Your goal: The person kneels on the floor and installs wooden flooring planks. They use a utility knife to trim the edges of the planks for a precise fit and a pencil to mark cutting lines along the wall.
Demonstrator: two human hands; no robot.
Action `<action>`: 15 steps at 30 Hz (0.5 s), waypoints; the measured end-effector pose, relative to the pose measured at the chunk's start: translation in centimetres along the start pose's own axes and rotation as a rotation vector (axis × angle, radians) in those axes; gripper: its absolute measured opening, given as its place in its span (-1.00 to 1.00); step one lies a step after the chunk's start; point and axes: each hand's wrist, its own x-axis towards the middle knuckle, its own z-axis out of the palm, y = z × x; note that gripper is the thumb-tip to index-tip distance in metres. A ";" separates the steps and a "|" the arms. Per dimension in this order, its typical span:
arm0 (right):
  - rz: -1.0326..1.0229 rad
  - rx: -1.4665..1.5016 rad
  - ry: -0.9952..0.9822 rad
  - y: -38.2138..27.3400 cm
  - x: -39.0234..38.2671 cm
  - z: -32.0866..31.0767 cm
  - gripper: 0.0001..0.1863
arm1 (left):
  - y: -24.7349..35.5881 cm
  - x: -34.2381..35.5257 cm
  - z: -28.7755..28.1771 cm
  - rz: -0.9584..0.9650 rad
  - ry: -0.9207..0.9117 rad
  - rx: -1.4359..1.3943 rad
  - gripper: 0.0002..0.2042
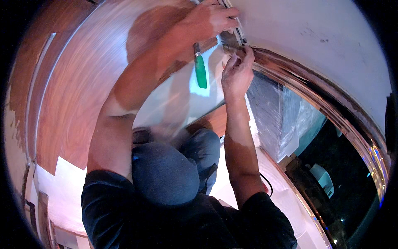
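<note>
So you're working over wood-look boards that sweep across the left side, with a pale patch of bare-looking surface in the middle. Off-white wall at upper right, a brown ledge curving along its edge, and below that a window that's mostly dark with a few small lights showing.

Pose-wise, your left arm reaches way up, elbow bent, and your left hand is right at the top edge, fingers bent and a little apart over the pale strip. Your right arm comes nearly straight up, and your right hand is by the strip's lower end, thumb and fingertips close together. Can't tell if they're pinching anything. The strip itself sits along the foot of the wall, running down to the corner where the ledge starts.

Count: two bare hands, one strip under your fingers, and one green-handled tool, lying between your forearms with its handle over the pale patch.
</note>
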 end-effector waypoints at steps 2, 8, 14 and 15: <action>-0.079 0.155 0.090 1.6 -0.8 1.2 -0.69 | -0.2 -0.3 0.0 0.042 0.099 -0.010 -0.77; 0.581 1.027 -0.120 0.6 0.9 4.7 -0.63 | -0.1 -0.4 0.3 0.075 0.185 0.007 -0.77; 0.532 1.228 0.064 -0.8 2.0 7.3 -0.55 | -0.3 -0.2 0.1 0.041 0.146 -0.056 -0.75; 0.516 1.205 0.083 -0.7 2.0 7.4 -0.54 | -0.2 -0.3 0.1 0.028 0.156 -0.066 -0.75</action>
